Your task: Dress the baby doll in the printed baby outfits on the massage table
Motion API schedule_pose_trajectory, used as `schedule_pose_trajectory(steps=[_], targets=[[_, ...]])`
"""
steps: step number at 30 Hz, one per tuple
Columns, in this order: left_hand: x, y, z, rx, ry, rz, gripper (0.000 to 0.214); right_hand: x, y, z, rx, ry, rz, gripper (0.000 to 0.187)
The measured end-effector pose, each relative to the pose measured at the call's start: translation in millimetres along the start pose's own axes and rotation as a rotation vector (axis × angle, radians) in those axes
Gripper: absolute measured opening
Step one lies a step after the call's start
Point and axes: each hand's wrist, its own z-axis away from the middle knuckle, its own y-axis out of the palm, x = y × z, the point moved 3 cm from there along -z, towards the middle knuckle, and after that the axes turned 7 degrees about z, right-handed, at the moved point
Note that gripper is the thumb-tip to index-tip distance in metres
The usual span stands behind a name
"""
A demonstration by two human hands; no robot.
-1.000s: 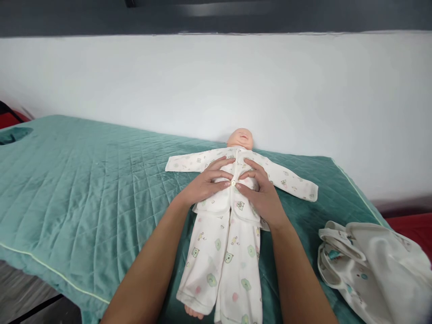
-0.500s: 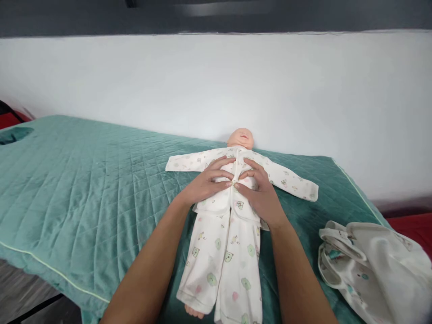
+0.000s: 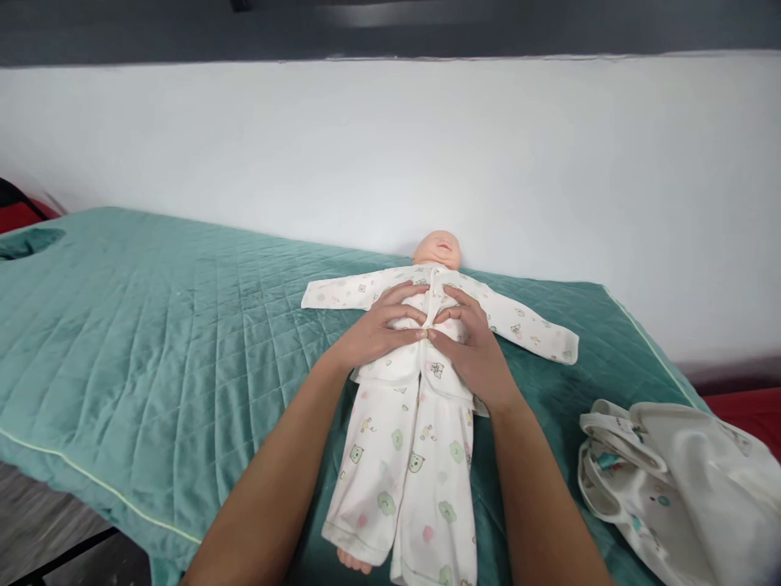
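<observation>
A baby doll lies on its back on a green quilted bed cover, its head toward the white wall. It wears a white printed shirt and matching trousers. My left hand and my right hand rest on the doll's chest, thumbs and fingertips pinching the two front edges of the shirt together at its middle. The spot under my thumbs is covered. One bare foot sticks out of the left trouser leg.
A crumpled pile of white baby clothes lies on the cover at the right. The cover's piped front edge runs along the lower left. A face hole is at the far left. Red surfaces flank the bed.
My thumbs have closed in over the small button on the shirt front, which showed a second ago and is now hidden. The view has shifted slightly.
</observation>
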Motion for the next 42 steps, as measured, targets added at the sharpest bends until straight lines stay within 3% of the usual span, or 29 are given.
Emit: schedule_pose_trajectory(steps=[18,28,34,42], targets=[[0,-2.7,-1,0.034,-0.009,0.019,0.018,0,1,0,-0.017,-0.025,0.040,0.011],[-11,10.6,-3,-0.119,0.040,-0.139,0.004,1,2,0,-0.026,-0.030,0.050,0.010],[-17,15.7,0,-0.215,0.082,-0.247,0.008,1,0,1,0.001,-0.032,0.026,0.011],[-12,13.4,-1,-0.146,0.068,-0.260,0.022,2,-3,1,0.023,-0.008,-0.025,0.016]])
